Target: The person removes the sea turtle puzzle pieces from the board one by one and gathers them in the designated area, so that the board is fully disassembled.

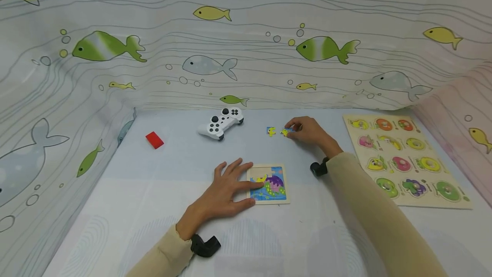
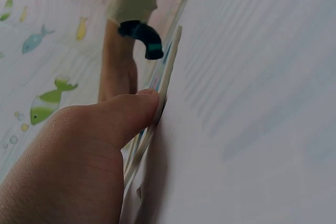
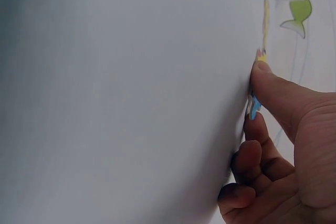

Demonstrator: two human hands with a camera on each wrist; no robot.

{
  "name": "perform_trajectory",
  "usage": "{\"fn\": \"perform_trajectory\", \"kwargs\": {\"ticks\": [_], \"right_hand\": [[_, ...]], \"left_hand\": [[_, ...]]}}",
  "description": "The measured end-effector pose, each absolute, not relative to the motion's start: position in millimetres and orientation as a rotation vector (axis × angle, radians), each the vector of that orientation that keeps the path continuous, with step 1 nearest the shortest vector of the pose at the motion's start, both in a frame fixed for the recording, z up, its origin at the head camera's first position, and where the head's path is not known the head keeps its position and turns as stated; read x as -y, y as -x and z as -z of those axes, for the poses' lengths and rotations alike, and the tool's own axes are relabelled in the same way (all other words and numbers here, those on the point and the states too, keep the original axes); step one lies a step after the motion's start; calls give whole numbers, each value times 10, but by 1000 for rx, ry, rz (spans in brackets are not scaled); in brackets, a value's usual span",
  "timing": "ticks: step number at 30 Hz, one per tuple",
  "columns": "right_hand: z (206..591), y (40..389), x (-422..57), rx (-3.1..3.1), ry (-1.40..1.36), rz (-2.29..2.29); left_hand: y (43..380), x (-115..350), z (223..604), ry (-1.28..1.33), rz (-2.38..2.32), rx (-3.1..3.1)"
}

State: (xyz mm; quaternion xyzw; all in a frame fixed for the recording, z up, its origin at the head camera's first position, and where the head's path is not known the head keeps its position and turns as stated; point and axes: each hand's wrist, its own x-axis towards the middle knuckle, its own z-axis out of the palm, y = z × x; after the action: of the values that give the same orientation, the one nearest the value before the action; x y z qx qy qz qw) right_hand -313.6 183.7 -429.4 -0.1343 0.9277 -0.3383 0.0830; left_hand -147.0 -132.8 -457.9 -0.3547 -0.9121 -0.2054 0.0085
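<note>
A small square jigsaw puzzle in a pale wooden tray (image 1: 287,195) lies near the table's middle, showing a purple and green cartoon figure on blue. Over its left side rests my left hand (image 1: 226,191), fingers spread; in the left wrist view the thumb touches the tray's edge (image 2: 171,64). Farther back, my right hand (image 1: 309,131) pinches a yellow-and-blue puzzle piece (image 1: 285,132) at the table surface. The right wrist view shows this piece (image 3: 255,107) between thumb and fingers. Just left of it lies another yellow-and-blue piece (image 1: 271,131).
A white game controller (image 1: 221,124) lies at the back, left of the loose piece. Farther left is a red block (image 1: 155,140). A wooden fruit puzzle board (image 1: 396,140) occupies the right side. Fish-patterned cloth (image 1: 253,33) rises behind the table.
</note>
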Motion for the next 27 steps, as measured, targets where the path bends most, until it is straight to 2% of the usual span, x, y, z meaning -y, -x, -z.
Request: {"fn": "perform_trajectory", "kwargs": {"ticks": [27], "right_hand": [[4316,3201,-1814,-2799,343,992]], "left_hand": [[1459,1325,4578,1108,638,2839]]}}
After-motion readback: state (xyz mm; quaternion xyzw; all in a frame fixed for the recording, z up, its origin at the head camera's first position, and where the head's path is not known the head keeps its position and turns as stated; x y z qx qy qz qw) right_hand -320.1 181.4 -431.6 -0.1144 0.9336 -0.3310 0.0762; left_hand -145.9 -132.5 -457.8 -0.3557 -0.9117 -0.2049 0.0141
